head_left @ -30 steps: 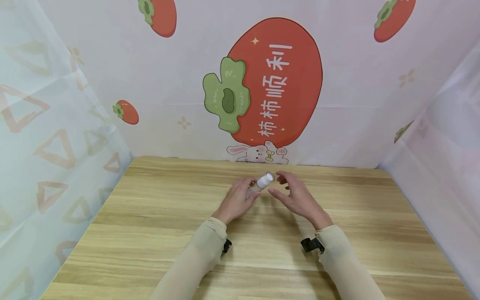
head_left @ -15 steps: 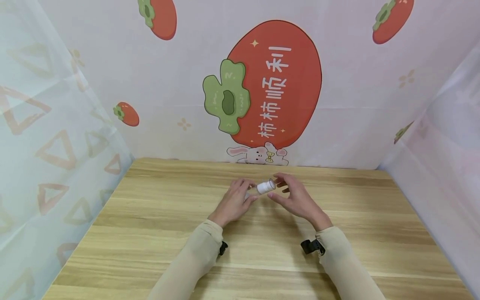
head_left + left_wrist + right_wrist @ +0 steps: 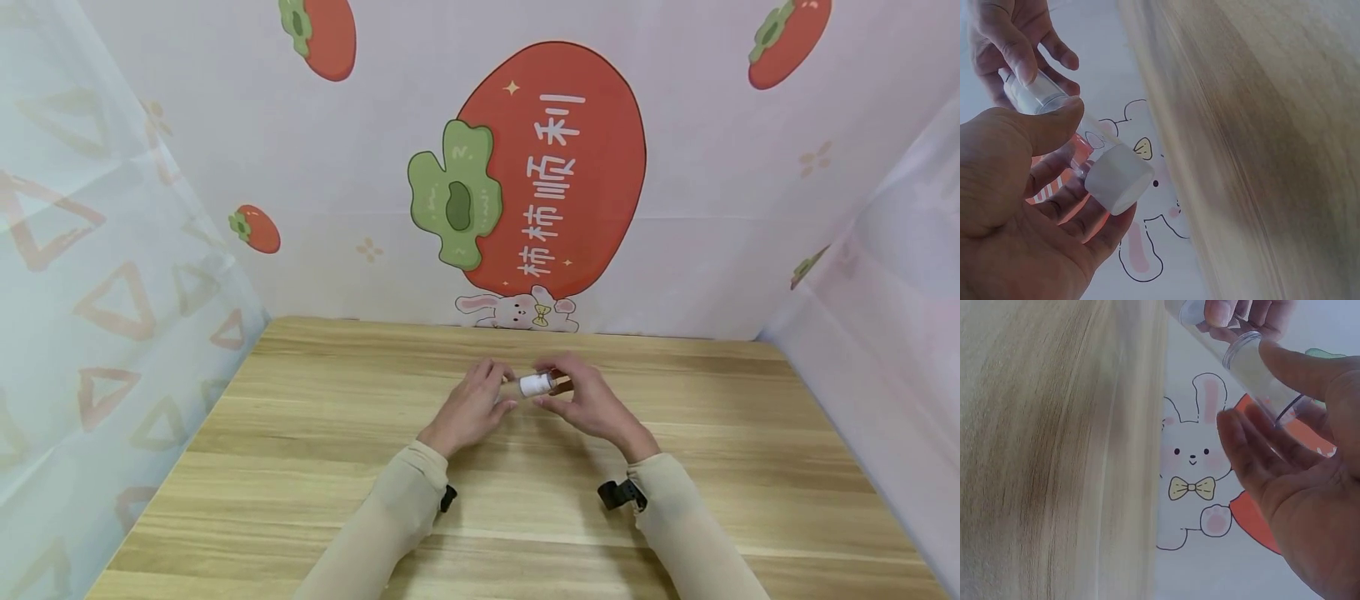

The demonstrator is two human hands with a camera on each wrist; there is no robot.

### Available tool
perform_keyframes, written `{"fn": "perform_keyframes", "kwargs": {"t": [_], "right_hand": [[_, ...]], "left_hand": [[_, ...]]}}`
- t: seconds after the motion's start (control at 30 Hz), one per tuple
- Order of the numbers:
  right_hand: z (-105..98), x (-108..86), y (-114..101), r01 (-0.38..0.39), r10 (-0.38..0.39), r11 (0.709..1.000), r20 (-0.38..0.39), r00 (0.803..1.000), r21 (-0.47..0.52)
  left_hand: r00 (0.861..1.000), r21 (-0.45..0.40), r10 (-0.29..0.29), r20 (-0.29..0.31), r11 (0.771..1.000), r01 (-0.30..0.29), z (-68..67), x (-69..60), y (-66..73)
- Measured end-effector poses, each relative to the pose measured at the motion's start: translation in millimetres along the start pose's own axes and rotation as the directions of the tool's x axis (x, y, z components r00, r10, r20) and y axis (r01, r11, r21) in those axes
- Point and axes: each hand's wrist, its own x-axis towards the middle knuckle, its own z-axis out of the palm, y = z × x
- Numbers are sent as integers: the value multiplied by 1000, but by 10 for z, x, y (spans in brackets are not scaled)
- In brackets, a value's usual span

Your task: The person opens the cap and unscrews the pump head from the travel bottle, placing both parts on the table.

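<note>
- Here's the table [image 3: 300,450], pale striped wood, running right up to the back cloth [image 3: 337,150]!
- Centre stage there, a huge red fruit [image 3: 600,192], green leaf [image 3: 480,208] on its left, white lettering [image 3: 551,180] over its face.
- At its foot, a rabbit [image 3: 1194,440] sporting a yellow bow [image 3: 1192,487]!
- Smaller fruits [image 3: 262,230] around.
- Out left, triangles [image 3: 141,304] on the left cloth [image 3: 45,321]; opposite, a pale right cloth [image 3: 885,350].

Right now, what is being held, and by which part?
A clear tube: the left hand grips its body, toward the thick white end. The right hand is around the opposite end; whether it grips cannot be told.
</note>
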Motion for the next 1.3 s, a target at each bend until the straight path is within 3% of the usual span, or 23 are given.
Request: {"fn": "perform_keyframes", "kwargs": {"t": [0.33, 0.57, 1.13, 1.3], "right_hand": [[34, -6, -2, -5, 5, 1000, 10, 1000, 24], [42, -26, -29, -4, 4, 1000, 1, 1000, 12], [61, -26, -43, -24, 23, 1000, -66, 998, -5], [34, -26, -56, -32, 33, 999, -44, 998, 33]], "left_hand": [[998, 31, 54, 14, 998, -54, 25, 10, -24], [998, 55, 44, 41, 997, -46, 29, 9, -27], [999, 106, 46, 0, 993, -45, 8, -9, 44], [999, 117, 54, 2, 992, -53, 11, -1, 30]]}}
